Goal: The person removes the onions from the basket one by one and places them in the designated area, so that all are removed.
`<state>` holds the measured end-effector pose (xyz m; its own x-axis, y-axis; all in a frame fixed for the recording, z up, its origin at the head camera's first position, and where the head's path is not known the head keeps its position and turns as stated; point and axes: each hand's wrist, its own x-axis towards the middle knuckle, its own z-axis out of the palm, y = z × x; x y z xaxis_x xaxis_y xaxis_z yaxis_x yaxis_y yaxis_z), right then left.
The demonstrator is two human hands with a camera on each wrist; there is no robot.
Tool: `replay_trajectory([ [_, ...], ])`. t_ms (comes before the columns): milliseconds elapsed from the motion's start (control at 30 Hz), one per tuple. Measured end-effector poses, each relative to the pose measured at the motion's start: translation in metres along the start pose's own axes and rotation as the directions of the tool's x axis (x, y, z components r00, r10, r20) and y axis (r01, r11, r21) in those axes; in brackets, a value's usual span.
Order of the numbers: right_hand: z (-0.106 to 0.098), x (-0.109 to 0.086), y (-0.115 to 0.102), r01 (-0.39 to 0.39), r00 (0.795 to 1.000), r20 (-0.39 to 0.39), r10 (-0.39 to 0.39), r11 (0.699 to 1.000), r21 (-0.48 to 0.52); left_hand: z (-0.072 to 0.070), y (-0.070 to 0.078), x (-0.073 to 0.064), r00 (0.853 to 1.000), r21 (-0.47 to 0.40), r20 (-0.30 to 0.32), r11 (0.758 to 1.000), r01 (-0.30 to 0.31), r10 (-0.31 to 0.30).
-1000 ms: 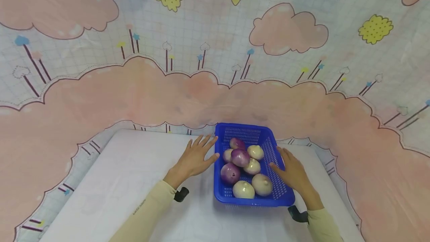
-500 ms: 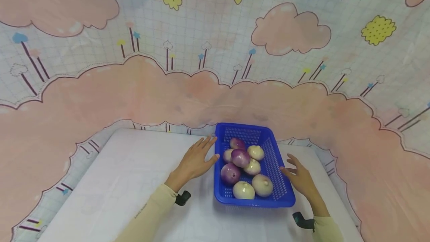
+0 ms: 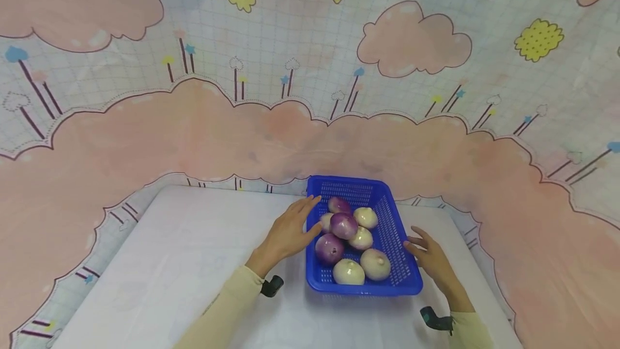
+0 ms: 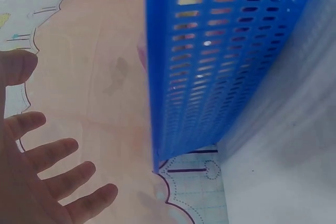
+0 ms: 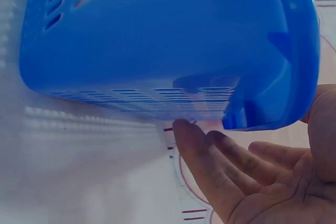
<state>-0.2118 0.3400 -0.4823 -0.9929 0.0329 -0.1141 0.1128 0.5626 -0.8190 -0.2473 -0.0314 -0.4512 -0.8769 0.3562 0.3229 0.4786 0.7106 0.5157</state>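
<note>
A blue perforated plastic basket (image 3: 364, 288) stands on the white table, holding several onions. Some are purple, such as the purple onion (image 3: 343, 225) on top; others are whitish, like the white onion (image 3: 349, 272) by the near wall. My left hand (image 3: 289, 230) hovers at the left rim, fingers spread; the left wrist view shows its fingers (image 4: 68, 182) apart from the basket wall. Beside the right wall is my right hand (image 3: 432, 260), with its thumb near the rim and its fingers (image 5: 205, 166) loosely bent below it. Whether it touches the basket, I cannot tell.
The white table (image 3: 203, 241) extends left of the basket and a little to its right. A patterned cloth (image 3: 271, 139) with pink clouds hangs behind and around the table. Black wrist-worn devices (image 3: 272, 286) sit under both wrists.
My right hand has moved from over the right rim outward and down beside the wall. My left hand has shifted slightly right over the left rim. The onions have not moved in the basket.
</note>
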Motion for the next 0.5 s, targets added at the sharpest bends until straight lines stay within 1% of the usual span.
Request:
replay_trajectory([
  [100,0.002,0.001,0.003,-0.024,1.000,0.013,0.024,0.999,0.029,-0.001,0.004,0.003,1.000,-0.002,0.001,1.000,-0.022,0.022],
  [300,0.006,0.001,0.008,-0.047,0.998,0.035,0.044,0.995,0.085,-0.005,0.011,0.010,0.998,0.005,0.038,0.999,-0.046,0.046],
  [500,0.005,0.000,0.012,-0.070,0.997,0.043,0.065,0.990,0.122,-0.007,0.017,0.021,0.996,-0.030,0.072,0.998,-0.048,0.050],
])
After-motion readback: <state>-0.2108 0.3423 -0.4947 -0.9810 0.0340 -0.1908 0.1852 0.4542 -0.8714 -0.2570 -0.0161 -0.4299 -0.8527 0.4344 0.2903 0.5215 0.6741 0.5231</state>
